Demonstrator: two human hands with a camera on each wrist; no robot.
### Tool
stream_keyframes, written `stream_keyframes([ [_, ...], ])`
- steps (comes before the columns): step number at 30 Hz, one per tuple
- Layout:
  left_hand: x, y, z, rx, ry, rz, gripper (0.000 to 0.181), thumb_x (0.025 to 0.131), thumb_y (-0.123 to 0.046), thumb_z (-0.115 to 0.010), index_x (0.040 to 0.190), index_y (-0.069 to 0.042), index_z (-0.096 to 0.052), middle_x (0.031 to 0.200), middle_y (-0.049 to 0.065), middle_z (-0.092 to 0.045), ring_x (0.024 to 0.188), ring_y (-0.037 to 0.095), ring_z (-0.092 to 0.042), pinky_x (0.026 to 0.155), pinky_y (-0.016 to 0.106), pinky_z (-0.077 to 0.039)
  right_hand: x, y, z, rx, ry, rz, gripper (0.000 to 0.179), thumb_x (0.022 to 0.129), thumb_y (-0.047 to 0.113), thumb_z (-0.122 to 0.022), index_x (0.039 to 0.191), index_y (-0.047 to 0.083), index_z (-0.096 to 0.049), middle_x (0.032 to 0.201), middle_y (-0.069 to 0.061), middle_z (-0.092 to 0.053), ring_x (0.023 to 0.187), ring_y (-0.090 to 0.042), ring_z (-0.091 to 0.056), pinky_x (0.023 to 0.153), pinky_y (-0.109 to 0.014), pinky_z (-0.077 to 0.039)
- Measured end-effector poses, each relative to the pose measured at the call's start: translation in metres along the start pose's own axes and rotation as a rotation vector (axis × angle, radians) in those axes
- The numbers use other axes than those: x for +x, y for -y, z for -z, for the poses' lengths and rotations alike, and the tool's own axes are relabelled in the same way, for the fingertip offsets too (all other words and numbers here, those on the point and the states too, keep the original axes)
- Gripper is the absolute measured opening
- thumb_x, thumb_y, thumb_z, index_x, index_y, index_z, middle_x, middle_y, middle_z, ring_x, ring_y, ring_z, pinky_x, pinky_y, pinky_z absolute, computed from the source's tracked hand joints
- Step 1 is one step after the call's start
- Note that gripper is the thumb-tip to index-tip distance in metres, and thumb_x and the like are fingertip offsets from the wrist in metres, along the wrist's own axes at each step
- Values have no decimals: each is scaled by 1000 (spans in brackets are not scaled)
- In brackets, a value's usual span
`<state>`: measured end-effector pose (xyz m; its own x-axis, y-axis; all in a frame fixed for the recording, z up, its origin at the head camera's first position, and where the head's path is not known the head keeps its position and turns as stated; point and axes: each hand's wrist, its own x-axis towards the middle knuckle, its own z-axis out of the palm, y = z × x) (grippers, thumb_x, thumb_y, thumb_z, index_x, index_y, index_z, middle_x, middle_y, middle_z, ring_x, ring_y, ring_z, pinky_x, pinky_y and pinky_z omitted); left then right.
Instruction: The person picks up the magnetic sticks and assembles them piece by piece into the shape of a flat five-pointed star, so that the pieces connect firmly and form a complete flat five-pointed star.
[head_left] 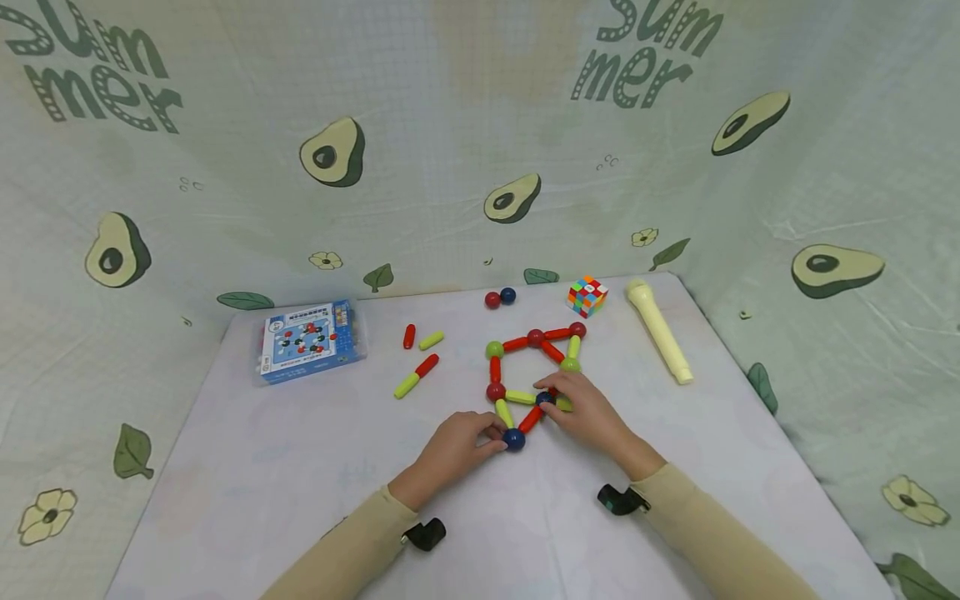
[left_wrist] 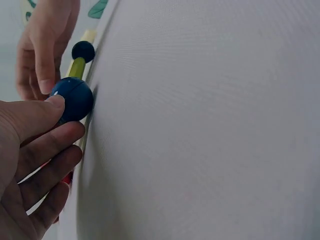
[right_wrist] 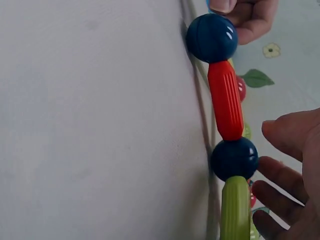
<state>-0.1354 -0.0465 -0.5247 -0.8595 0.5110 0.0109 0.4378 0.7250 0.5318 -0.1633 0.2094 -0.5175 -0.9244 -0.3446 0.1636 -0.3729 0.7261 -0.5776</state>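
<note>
A flat frame of magnetic sticks and balls lies on the table, joining red sticks, yellow-green sticks and red, green and blue balls. My left hand pinches the front blue ball with thumb and fingers. At the middle blue ball, my right hand has its fingertips right at the side, while its thumb stands apart. A red stick links these two blue balls. One yellow-green stick reaches out from the middle ball, partly under the right hand in the head view.
Loose sticks lie left of the frame. Behind it sit a loose red ball, a dark blue ball and a puzzle cube. A cream-coloured rod lies at right, a blue-and-white box at back left.
</note>
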Motion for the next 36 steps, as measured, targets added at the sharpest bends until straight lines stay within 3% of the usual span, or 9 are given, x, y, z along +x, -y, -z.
stream_keyframes([
  [5,0,-1,3,-12,22,-11,27,92,-30,-77,116,-18,-74,95,-15,-72,93,4,-64,88,29,-54,5,6,-8,-9,64,36,32,94,19,-75,126,20,-69,125,1,-67,122,-23,-57,105,-47,-47],
  [13,2,14,4,-35,-43,-16,22,93,-27,-77,114,-19,-76,94,-16,-70,92,4,-63,88,30,-54,17,12,-20,-24,69,111,34,94,18,-75,127,22,-70,123,4,-69,116,-17,-63,99,-42,-52],
  [20,8,41,17,-21,-153,121,14,95,-28,-74,109,-23,-75,95,-14,-69,92,7,-61,88,33,-54,26,21,-27,-41,114,61,39,98,23,-70,136,28,-66,129,3,-66,120,-18,-60,101,-41,-51],
  [28,21,76,46,101,-378,244,24,93,-21,-75,115,-12,-73,114,5,-69,106,26,-61,93,43,-51,31,25,-31,-24,128,14,37,100,28,-67,137,32,-65,130,5,-65,120,-17,-59,100,-39,-51],
  [32,26,90,54,153,-366,325,36,92,-22,-77,124,-8,-69,119,10,-66,104,28,-60,90,44,-52,35,24,-34,-29,121,22,36,101,30,-66,136,31,-65,130,5,-66,121,-18,-59,102,-40,-50],
  [36,32,98,56,169,-319,371,34,93,-23,-76,121,-5,-69,105,10,-68,92,27,-59,81,42,-54,37,23,-36,-38,120,12,35,101,30,-66,136,32,-66,131,5,-66,124,-19,-58,104,-41,-48],
])
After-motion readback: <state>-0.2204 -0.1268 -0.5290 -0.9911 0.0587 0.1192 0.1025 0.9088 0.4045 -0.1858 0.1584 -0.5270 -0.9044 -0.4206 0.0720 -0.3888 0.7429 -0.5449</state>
